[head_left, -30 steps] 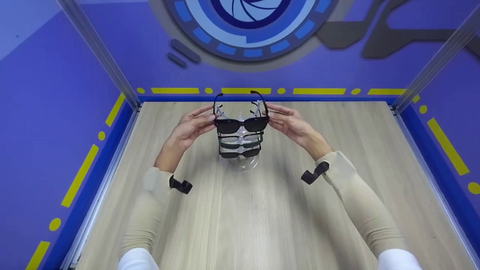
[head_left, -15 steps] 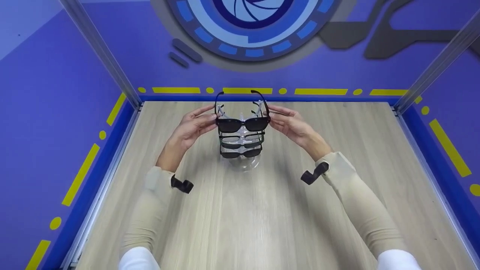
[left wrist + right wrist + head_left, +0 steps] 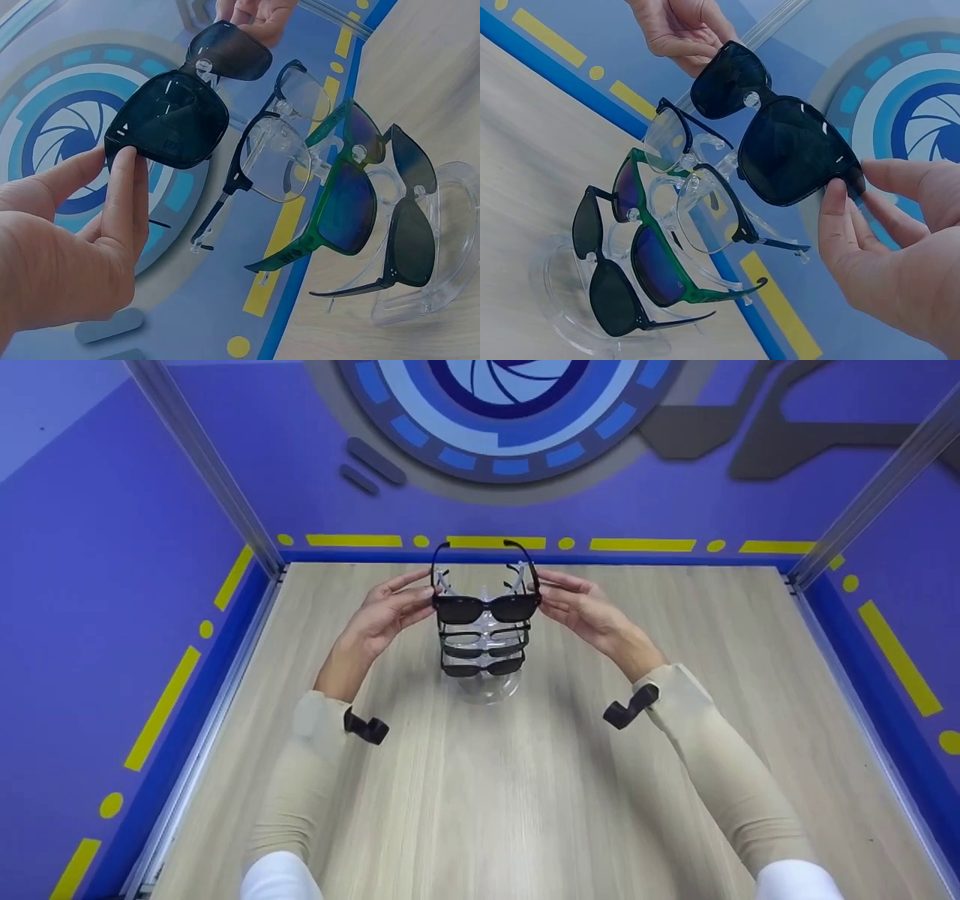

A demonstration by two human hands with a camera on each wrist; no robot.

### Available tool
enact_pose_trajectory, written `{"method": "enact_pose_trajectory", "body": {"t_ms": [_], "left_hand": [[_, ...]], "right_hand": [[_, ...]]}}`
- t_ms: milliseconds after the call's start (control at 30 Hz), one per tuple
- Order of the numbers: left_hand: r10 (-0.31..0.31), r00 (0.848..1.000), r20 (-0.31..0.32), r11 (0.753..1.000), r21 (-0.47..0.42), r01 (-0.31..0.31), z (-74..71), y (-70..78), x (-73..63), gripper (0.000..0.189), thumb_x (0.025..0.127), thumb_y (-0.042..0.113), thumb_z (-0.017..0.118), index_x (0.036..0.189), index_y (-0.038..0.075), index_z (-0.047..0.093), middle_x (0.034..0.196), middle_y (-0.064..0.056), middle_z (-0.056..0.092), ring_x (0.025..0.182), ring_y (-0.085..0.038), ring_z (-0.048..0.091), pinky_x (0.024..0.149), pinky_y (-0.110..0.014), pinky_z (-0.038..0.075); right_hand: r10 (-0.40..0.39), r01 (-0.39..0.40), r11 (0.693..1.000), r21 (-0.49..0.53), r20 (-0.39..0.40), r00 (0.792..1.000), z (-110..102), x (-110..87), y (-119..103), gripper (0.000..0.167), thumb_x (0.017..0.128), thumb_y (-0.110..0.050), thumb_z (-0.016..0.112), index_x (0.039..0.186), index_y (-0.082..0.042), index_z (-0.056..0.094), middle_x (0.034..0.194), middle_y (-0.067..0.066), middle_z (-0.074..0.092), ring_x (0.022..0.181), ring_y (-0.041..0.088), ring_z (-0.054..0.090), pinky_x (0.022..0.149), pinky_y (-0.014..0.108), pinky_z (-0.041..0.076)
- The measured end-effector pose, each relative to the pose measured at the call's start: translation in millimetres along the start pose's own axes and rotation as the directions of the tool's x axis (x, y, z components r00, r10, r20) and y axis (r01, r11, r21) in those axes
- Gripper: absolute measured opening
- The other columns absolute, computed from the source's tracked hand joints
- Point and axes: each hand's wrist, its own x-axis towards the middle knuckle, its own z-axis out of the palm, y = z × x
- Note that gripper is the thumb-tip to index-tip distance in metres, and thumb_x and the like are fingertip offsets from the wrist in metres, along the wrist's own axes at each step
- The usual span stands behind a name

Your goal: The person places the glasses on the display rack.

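Note:
Large black sunglasses (image 3: 487, 609) sit at the top of a clear plastic display stand (image 3: 487, 688), lenses facing me. My left hand (image 3: 382, 611) pinches one side of them near the hinge. On the other side, my right hand (image 3: 581, 607) pinches the opposite hinge between thumb and fingers. Below hang clear-lensed glasses (image 3: 274, 154) with dark brows, green-framed sunglasses (image 3: 349, 202) with bluish lenses, and small black sunglasses (image 3: 412, 240) on the lowest tier. In the right wrist view, the top black sunglasses (image 3: 791, 150) touch the stand's clear peg at the bridge.
The stand is on a light wood-grain table (image 3: 480, 810). A blue printed panel (image 3: 615, 510) rises close behind it, with side panels joined by metal posts (image 3: 217, 480). Black wrist mounts (image 3: 366, 727) stick out from both sleeves.
Almost nothing differs. Both hands keep their hold on the top black sunglasses; the whole scene shifts very slightly right in view.

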Motion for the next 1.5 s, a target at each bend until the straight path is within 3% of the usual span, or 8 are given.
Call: {"method": "enact_pose_trajectory", "body": {"t_ms": [367, 667, 833, 1033, 1267, 1500], "left_hand": [[-0.012, 1.000, 0.021, 1.000, 0.003, 0.012, -0.7, -1.2, 1.9, 0.055, 0.099, -0.004, 0.061, 0.151, 0.003, 0.046, 0.100, -0.003, 0.080, 0.088, -0.015, 0.077, 0.080, -0.024, 0.063], [-0.002, 1.000, 0.014, 0.999, 0.034, 0.002, -6.6, -3.9, 1.2, 0.049, 0.103, 0.005, 0.058, 0.151, 0.002, 0.046, 0.102, -0.003, 0.077, 0.090, -0.014, 0.076, 0.083, -0.024, 0.063], [0.009, 0.999, 0.032, 0.998, 0.066, -0.011, -10.5, -5.1, 0.7, 0.048, 0.104, 0.007, 0.057, 0.151, 0.003, 0.047, 0.108, -0.003, 0.077, 0.095, -0.015, 0.075, 0.086, -0.025, 0.062], [0.028, 0.994, 0.108, 0.992, 0.122, -0.041, -21.2, -5.7, -5.9, 0.049, 0.104, 0.010, 0.058, 0.151, 0.003, 0.047, 0.112, -0.004, 0.076, 0.098, -0.016, 0.075, 0.089, -0.028, 0.062], [0.061, 0.984, 0.170, 0.974, 0.205, -0.096, -36.8, -12.5, -14.8, 0.050, 0.104, 0.014, 0.059, 0.152, 0.004, 0.046, 0.119, -0.003, 0.075, 0.108, -0.017, 0.071, 0.094, -0.031, 0.061], [0.098, 0.981, 0.169, 0.946, 0.289, -0.144, -53.3, -22.1, -20.9, 0.051, 0.105, 0.016, 0.057, 0.153, 0.005, 0.044, 0.132, -0.007, 0.069, 0.124, -0.023, 0.064, 0.104, -0.033, 0.056]], "right_hand": [[0.006, -0.006, 1.000, -0.020, 0.029, 1.000, -7.3, -2.9, -3.4, 0.035, 0.098, 0.008, 0.059, 0.130, -0.005, 0.062, 0.106, 0.003, 0.078, 0.097, 0.015, 0.074, 0.093, 0.028, 0.060], [0.010, -0.007, 0.998, -0.064, 0.044, 0.999, -19.6, -4.2, -5.4, 0.055, 0.099, 0.006, 0.058, 0.151, 0.006, 0.039, 0.110, 0.002, 0.077, 0.097, 0.015, 0.073, 0.098, 0.030, 0.059], [0.017, -0.011, 0.994, -0.109, 0.048, 0.999, -31.1, -8.8, -7.7, 0.042, 0.101, 0.002, 0.057, 0.142, -0.001, 0.050, 0.114, 0.003, 0.075, 0.103, 0.016, 0.073, 0.098, 0.030, 0.059], [0.022, -0.017, 0.986, -0.164, 0.031, 0.999, -45.4, -15.0, -9.0, 0.033, 0.103, -0.002, 0.056, 0.136, -0.008, 0.056, 0.117, 0.002, 0.075, 0.105, 0.014, 0.073, 0.099, 0.031, 0.058], [0.013, -0.001, 0.944, -0.331, 0.034, 0.999, -64.5, -25.1, -11.1, 0.045, 0.103, -0.011, 0.060, 0.146, -0.006, 0.051, 0.130, 0.004, 0.070, 0.115, 0.015, 0.070, 0.101, 0.029, 0.057], [-0.001, 0.028, 0.883, -0.468, 0.058, 0.998, -88.2, -40.5, -12.4, 0.059, 0.104, -0.018, 0.060, 0.155, 0.000, 0.037, 0.128, -0.009, 0.068, 0.122, 0.013, 0.066, 0.105, 0.029, 0.055]]}}
